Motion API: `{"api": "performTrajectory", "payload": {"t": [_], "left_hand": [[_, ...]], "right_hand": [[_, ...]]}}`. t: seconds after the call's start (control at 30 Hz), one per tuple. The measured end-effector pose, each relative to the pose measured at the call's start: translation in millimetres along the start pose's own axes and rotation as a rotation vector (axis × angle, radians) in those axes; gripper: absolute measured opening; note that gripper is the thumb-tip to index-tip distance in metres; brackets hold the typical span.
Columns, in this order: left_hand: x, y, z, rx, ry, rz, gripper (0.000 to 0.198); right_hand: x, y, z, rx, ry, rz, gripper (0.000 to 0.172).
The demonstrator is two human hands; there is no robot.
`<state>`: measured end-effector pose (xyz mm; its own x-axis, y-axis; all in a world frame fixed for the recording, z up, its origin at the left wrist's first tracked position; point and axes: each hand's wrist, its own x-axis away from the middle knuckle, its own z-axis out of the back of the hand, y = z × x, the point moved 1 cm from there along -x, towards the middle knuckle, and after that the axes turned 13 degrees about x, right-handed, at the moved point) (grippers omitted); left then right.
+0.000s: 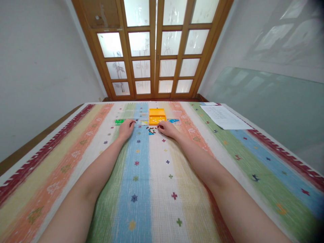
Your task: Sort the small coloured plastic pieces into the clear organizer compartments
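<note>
A striped cloth point(157, 189) is spread before glazed doors point(154, 50); the left hand point(126, 128) and right hand point(166, 128) are curled by small pieces point(151, 131); any grasp cannot be told.

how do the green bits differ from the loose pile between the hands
The green bits are all one colour; the loose pile mixes several colours. The green bits lie just beyond the left hand, on its outer side; the loose pile lies on the cloth between the two hands, nearer the right hand. Both are heaps of tiny pieces.

Frosted wooden doors point(155, 50), bare white walls point(37, 67)
</note>
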<state>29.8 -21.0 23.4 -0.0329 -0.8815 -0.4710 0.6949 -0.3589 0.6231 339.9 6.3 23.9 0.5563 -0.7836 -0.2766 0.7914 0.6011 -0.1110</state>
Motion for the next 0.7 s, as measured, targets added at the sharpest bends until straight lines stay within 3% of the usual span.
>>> {"api": "performTrajectory", "payload": {"t": [0.37,0.57,0.7], "left_hand": [[-9,-44,23.4,0.163,0.332,0.288,0.032],[-17,-83,27.4,0.430,0.543,0.353,0.029],[-18,-88,27.5,0.533,0.592,0.377,0.028]], "right_hand": [[-1,-5,3,0.124,-0.015,-0.047,0.020],[0,-3,4,0.143,-0.049,-0.028,0.019],[1,-3,3,0.148,-0.032,-0.014,0.021]]}}
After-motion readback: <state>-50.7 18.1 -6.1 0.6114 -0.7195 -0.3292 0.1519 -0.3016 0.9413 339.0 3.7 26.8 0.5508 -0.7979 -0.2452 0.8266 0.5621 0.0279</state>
